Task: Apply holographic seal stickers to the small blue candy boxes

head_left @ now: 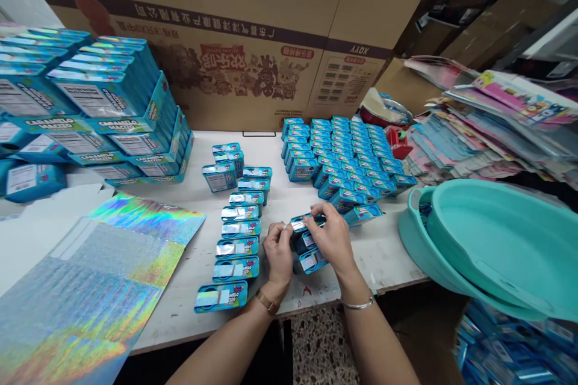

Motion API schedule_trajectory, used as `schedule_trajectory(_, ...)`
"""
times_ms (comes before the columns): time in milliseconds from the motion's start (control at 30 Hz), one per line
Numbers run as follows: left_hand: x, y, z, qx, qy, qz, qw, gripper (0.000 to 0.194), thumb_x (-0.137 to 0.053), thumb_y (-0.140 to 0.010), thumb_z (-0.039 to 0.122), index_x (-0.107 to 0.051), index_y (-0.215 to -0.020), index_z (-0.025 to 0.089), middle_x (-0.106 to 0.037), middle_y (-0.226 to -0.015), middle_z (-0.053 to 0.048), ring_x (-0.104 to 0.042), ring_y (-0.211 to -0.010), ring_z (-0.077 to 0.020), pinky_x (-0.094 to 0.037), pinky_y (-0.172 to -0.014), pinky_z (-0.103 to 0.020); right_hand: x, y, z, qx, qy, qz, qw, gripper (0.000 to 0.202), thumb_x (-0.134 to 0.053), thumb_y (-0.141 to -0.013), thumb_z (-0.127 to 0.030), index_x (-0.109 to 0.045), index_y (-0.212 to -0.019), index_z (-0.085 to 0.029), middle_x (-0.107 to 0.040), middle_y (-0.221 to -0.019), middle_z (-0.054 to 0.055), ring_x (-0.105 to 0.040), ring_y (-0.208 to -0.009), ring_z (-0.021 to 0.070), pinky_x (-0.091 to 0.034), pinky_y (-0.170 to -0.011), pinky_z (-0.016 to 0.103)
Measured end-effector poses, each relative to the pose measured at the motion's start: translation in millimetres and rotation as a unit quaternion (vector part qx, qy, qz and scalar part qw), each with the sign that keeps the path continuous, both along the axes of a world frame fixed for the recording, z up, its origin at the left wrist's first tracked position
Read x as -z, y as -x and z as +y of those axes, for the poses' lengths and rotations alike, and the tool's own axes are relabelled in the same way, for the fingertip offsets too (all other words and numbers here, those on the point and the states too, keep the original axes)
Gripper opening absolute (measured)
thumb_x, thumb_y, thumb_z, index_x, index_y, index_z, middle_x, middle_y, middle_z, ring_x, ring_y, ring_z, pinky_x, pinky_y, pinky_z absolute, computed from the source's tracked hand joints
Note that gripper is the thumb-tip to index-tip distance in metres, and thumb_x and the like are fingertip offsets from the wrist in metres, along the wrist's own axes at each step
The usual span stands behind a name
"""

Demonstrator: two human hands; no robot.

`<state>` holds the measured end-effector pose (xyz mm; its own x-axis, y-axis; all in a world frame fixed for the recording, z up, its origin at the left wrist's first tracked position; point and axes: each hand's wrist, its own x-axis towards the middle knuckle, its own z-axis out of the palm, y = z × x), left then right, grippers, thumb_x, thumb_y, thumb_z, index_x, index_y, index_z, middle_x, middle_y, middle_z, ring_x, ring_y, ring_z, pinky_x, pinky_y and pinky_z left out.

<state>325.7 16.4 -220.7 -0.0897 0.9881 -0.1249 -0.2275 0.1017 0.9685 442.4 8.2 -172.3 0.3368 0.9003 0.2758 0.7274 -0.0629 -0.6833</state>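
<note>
A small blue candy box (298,222) stands upright at the table's front, with a shiny silver sticker across its top. At the sticker's left end, the thumb and forefinger of my left hand (277,252) are pinched together. My right hand (333,237) is curled over the right side, its fingertips closed at the sticker's other end. Just in front are two more blue boxes with shiny stickers (313,260), partly under my right hand. Left of my hands runs a column of blue boxes (237,247), several with silver stickers on top.
A holographic sticker sheet (130,252) lies at the left, before stacked display cartons (112,126). Many blue boxes (343,156) stand in rows behind my hands. A large cardboard carton (253,24) walls off the back. Turquoise basins (497,240) overhang the right edge, near piled packaging (451,138).
</note>
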Motion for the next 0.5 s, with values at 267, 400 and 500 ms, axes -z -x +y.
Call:
schedule_trajectory(267,14.4,-5.0,2.5,-0.012,0.050,-0.032,0.998,0.024,-0.064,-0.076,0.041,-0.059,-0.072,0.018,-0.059,-0.073,0.000,-0.055,-0.070,-0.0150,-0.048,-0.068,-0.026,1.8,-2.6,6.0,-0.026,-0.020,0.027,0.999,0.026,-0.050,-0.082,-0.022,-0.064,-0.103,-0.021,-0.070,-0.105,0.009,-0.064,-0.101,0.0242,-0.050,-0.092,0.039)
schedule_trajectory(400,18.8,-5.6,-8.1,-0.024,0.082,-0.049,0.995,0.028,-0.067,-0.075,0.033,-0.061,-0.097,0.017,-0.066,-0.096,-0.008,-0.066,-0.088,-0.0192,-0.054,-0.078,-0.030,5.2,-18.0,3.7,0.008,-0.055,0.154,0.987,0.034,-0.049,-0.086,-0.033,-0.062,-0.114,-0.019,-0.069,-0.116,0.013,-0.065,-0.107,0.0252,-0.050,-0.098,0.043)
schedule_trajectory(500,14.9,6.7,-45.2,0.027,0.076,-0.051,0.995,0.041,-0.063,-0.082,0.035,-0.058,-0.119,0.018,-0.065,-0.122,-0.015,-0.066,-0.111,-0.0245,-0.055,-0.092,-0.036,12.4,-21.2,-22.6,0.100,-0.091,0.261,0.956,0.054,-0.050,-0.089,-0.051,-0.053,-0.131,-0.017,-0.061,-0.133,0.018,-0.058,-0.126,0.0288,-0.044,-0.108,0.049)
